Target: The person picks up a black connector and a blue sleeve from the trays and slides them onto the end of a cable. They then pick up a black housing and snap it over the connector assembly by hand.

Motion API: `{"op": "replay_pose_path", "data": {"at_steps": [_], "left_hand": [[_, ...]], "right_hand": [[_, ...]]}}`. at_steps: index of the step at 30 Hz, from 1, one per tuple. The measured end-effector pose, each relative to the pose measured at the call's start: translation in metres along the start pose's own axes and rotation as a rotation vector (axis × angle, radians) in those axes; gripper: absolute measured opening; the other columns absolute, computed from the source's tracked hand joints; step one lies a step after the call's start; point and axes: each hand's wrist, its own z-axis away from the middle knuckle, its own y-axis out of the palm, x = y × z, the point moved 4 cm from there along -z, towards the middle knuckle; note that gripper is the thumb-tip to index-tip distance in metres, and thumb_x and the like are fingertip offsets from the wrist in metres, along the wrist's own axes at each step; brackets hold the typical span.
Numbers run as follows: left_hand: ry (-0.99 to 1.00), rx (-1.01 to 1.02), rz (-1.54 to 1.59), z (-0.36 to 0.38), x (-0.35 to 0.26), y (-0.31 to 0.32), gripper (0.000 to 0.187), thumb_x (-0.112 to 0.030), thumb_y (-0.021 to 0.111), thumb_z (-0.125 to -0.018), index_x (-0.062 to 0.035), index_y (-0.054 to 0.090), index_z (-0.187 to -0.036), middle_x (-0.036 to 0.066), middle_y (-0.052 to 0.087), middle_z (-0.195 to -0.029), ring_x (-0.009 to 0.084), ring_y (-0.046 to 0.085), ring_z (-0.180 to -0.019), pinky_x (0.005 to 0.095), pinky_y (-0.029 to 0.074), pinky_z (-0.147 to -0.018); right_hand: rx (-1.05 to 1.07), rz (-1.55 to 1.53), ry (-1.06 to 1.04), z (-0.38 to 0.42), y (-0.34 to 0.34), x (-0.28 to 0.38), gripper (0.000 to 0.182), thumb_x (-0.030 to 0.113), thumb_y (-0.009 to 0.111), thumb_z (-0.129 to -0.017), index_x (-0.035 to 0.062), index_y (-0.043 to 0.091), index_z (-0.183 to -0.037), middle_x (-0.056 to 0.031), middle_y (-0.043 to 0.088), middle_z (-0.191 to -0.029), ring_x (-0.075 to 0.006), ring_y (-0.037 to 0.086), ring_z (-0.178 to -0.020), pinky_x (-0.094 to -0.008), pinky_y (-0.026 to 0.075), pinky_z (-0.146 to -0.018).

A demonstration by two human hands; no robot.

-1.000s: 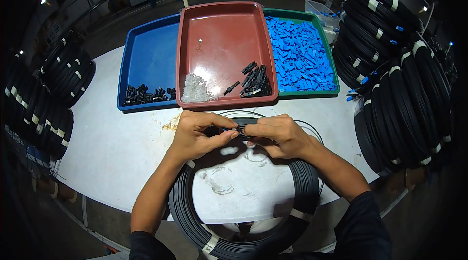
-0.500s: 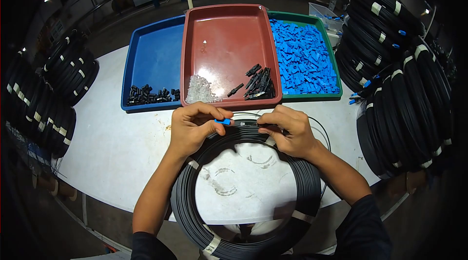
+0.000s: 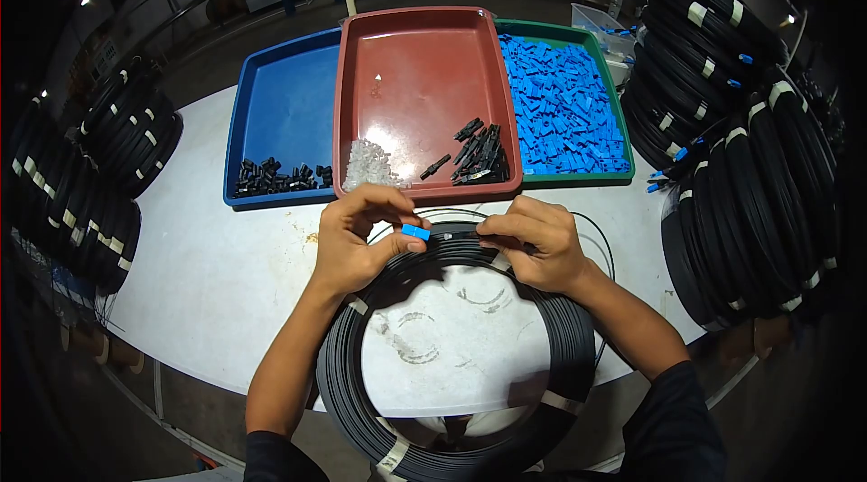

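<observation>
Between the thumb and fingers of my left hand (image 3: pixel 366 233) is a small blue plastic connector housing (image 3: pixel 415 233). My right hand (image 3: pixel 537 243) pinches a black cable connector (image 3: pixel 462 234), whose pale tip points left toward the blue housing. A small gap separates the two pieces. Under both hands lies a large coil of black cable (image 3: pixel 339 365), bound with pale tape at several places. A thin loop of cable runs off the coil on the right, behind my right hand.
Ahead stand a blue tray (image 3: pixel 284 102) with black pieces, a red tray (image 3: pixel 424 75) with clear caps and black connector parts, and a green tray (image 3: pixel 616 121) full of blue housings. Cable coils are stacked at left (image 3: pixel 77 229) and right (image 3: pixel 750 211) on the white table (image 3: pixel 208 301).
The blue housing has turned in my left fingers and sits slightly lower, with more of its face showing. My right hand and the black connector have barely shifted.
</observation>
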Motion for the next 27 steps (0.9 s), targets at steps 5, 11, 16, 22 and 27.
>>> {"op": "replay_pose_path", "data": {"at_steps": [5, 11, 16, 22, 27], "left_hand": [[0.124, 0.112, -0.256, 0.0004, -0.0005, -0.0038, 0.026, -0.004, 0.089, -0.074, 0.0025, 0.07, -0.09, 0.009, 0.072, -0.085, 0.0182, 0.072, -0.081, 0.0314, 0.058, -0.078], [0.058, 0.006, -0.206, 0.0004, 0.0006, -0.004, 0.024, -0.009, 0.091, -0.073, -0.0008, 0.073, -0.086, 0.004, 0.074, -0.076, 0.0101, 0.067, -0.069, 0.024, 0.053, -0.068], [0.035, 0.011, -0.19, 0.0011, 0.0017, -0.0044, 0.026, -0.01, 0.092, -0.071, -0.0002, 0.073, -0.085, 0.004, 0.074, -0.077, 0.0097, 0.068, -0.07, 0.0244, 0.053, -0.069], [0.018, 0.028, -0.196, 0.0012, 0.0034, -0.0035, 0.028, -0.012, 0.093, -0.07, 0.0006, 0.073, -0.085, 0.005, 0.075, -0.077, 0.0113, 0.07, -0.071, 0.0245, 0.055, -0.07], [-0.011, 0.057, -0.204, 0.001, 0.0029, -0.0025, 0.028, -0.012, 0.093, -0.07, 0.0009, 0.073, -0.084, 0.006, 0.075, -0.076, 0.0121, 0.07, -0.07, 0.0246, 0.056, -0.07]], "right_hand": [[-0.006, 0.018, -0.026, 0.002, 0.0009, -0.0017, 0.027, -0.005, 0.078, -0.069, 0.0055, 0.073, -0.093, -0.0055, 0.052, -0.067, -0.0207, 0.053, -0.055, -0.0349, 0.04, -0.049], [-0.017, 0.05, -0.081, 0.0015, -0.0005, 0.0007, 0.03, -0.006, 0.077, -0.066, 0.005, 0.073, -0.094, -0.0053, 0.05, -0.066, -0.0206, 0.052, -0.054, -0.0346, 0.039, -0.049], [-0.015, 0.036, -0.081, 0.0006, -0.0003, 0.0024, 0.029, -0.006, 0.077, -0.066, 0.0044, 0.073, -0.094, -0.0054, 0.051, -0.066, -0.0207, 0.052, -0.054, -0.0344, 0.04, -0.049], [-0.002, 0.011, -0.056, -0.0013, 0.0002, 0.0044, 0.026, -0.003, 0.079, -0.071, 0.0043, 0.073, -0.094, -0.0053, 0.053, -0.067, -0.0204, 0.053, -0.054, -0.0348, 0.041, -0.049], [0.021, 0.009, -0.05, -0.0008, 0.0008, 0.004, 0.024, 0.0, 0.082, -0.073, 0.0047, 0.073, -0.095, -0.0053, 0.055, -0.068, -0.0209, 0.055, -0.056, -0.035, 0.042, -0.05]]}}
